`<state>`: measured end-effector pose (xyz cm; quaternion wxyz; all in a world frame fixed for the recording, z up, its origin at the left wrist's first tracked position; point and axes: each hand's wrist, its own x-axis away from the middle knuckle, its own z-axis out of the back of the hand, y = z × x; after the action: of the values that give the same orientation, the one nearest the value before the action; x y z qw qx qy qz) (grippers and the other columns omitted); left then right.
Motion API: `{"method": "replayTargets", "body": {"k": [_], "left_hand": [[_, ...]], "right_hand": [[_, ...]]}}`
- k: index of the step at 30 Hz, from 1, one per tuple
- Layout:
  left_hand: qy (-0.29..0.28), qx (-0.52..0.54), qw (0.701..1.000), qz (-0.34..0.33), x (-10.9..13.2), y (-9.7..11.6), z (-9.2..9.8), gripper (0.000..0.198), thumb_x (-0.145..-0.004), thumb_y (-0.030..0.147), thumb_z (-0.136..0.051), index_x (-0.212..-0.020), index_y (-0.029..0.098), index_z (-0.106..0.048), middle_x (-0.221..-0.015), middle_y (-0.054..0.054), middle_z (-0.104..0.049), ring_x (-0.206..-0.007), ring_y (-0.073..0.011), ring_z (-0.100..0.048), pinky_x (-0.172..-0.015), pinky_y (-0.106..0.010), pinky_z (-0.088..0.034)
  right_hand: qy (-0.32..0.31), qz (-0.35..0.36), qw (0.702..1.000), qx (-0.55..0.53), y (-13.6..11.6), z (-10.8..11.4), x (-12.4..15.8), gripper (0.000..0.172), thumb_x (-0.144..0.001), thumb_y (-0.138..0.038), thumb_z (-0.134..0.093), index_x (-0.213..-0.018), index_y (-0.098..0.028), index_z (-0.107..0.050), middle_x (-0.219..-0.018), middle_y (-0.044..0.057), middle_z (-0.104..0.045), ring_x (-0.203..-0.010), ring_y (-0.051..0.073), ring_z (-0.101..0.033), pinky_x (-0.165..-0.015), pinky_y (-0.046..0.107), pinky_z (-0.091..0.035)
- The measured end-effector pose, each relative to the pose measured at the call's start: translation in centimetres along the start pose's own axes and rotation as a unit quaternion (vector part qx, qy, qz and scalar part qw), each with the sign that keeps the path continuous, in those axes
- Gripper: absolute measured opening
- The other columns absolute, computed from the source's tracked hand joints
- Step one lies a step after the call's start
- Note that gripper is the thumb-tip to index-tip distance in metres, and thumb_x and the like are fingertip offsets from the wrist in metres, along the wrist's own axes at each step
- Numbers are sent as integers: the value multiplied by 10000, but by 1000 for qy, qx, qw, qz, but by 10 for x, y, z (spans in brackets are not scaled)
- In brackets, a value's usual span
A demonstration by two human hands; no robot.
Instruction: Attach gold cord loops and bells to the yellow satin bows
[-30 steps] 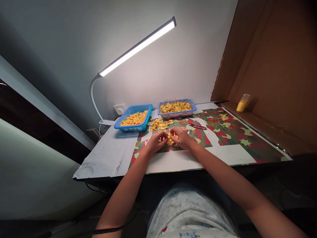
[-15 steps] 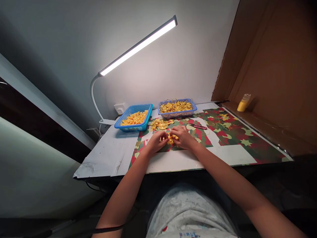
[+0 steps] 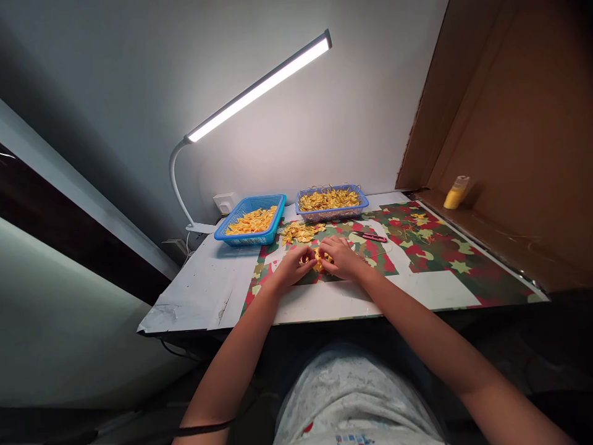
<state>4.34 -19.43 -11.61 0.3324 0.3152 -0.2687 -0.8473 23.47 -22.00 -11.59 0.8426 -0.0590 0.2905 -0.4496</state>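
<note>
Holds left hand (image 3: 291, 266) and right hand (image 3: 341, 257) curled around yellow pieces (image 3: 318, 266) at six o'clock from the blue-violet basket (image 3: 333, 214), too hidden to tell if clamped, and risks scattering them by brushing sideways.

Two hands (image 3: 291, 266) (image 3: 341, 256), two baskets (image 3: 252, 240) (image 3: 331, 216), one table (image 3: 194, 281), one lamp (image 3: 259, 88), one pink-handled tool (image 3: 374, 238) and one bottle (image 3: 454, 196) are present, along with yellow pieces (image 3: 300, 233) too numerous and overlapping to be counted individually.

a bar lamp (image 3: 259, 88) lights the pale wall (image 3: 370, 105) behind the table (image 3: 194, 287), beside a dim panel (image 3: 523, 123), perhaps brown cardboard.
</note>
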Motion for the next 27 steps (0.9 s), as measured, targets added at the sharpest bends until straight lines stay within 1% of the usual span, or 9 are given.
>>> {"method": "replayTargets", "body": {"k": [4,9,14,19,21,23,25,27], "left_hand": [[-20,21,1000,12,-1,2,0,199,-868,352,-521,-764,184,-500,-707,15,-518,-647,-120,-434,-590,-236,-359],[-46,42,998,22,-1,2,1,251,-889,386,-459,-732,191,-442,-623,43,-435,-577,-105,-361,-544,-229,-309],[-44,48,998,22,-2,0,0,271,-888,403,-429,-715,195,-412,-615,44,-408,-569,-104,-351,-530,-227,-306],[-21,20,999,20,-3,-2,0,278,-886,411,-423,-709,197,-426,-616,35,-434,-567,-113,-385,-526,-230,-338],[6,-3,1000,20,-4,-5,3,255,-890,403,-434,-747,194,-465,-676,15,-496,-616,-126,-444,-578,-241,-385],[50,-37,998,25,-4,-10,8,203,-898,364,-434,-836,189,-515,-804,-24,-567,-732,-156,-506,-688,-276,-428],[84,-76,993,30,-4,-16,13,148,-883,297,-461,-918,189,-556,-922,-59,-601,-858,-194,-530,-805,-329,-432],[88,-111,989,30,-4,-23,16,152,-831,228,-522,-957,193,-598,-990,-78,-619,-954,-231,-533,-886,-374,-416]], "right_hand": [[-6,-7,999,-35,-1,1,-1,78,-860,-193,-456,-784,-197,-472,-926,50,-576,-930,218,-456,-851,376,-324],[-18,-7,997,-79,3,-3,-6,137,-830,-162,-410,-702,-203,-390,-839,43,-532,-866,207,-437,-818,355,-362],[-20,0,995,-99,7,-6,-11,162,-818,-166,-392,-671,-211,-344,-791,41,-497,-831,207,-414,-798,348,-374],[-12,2,995,-102,5,-5,-12,169,-814,-147,-385,-663,-210,-342,-776,36,-501,-812,197,-423,-795,334,-379],[2,-9,995,-97,7,-3,-10,153,-807,-140,-385,-676,-211,-354,-785,37,-512,-816,196,-431,-782,326,-382],[27,-33,995,-86,12,-1,-9,138,-809,-134,-371,-697,-214,-366,-799,41,-520,-821,200,-436,-776,329,-382],[55,-63,994,-70,19,2,-8,136,-824,-141,-358,-712,-215,-378,-813,51,-526,-825,208,-436,-776,344,-378],[74,-93,992,-51,24,2,-7,145,-847,-160,-359,-718,-214,-398,-838,65,-540,-833,219,-436,-775,362,-370]]}}
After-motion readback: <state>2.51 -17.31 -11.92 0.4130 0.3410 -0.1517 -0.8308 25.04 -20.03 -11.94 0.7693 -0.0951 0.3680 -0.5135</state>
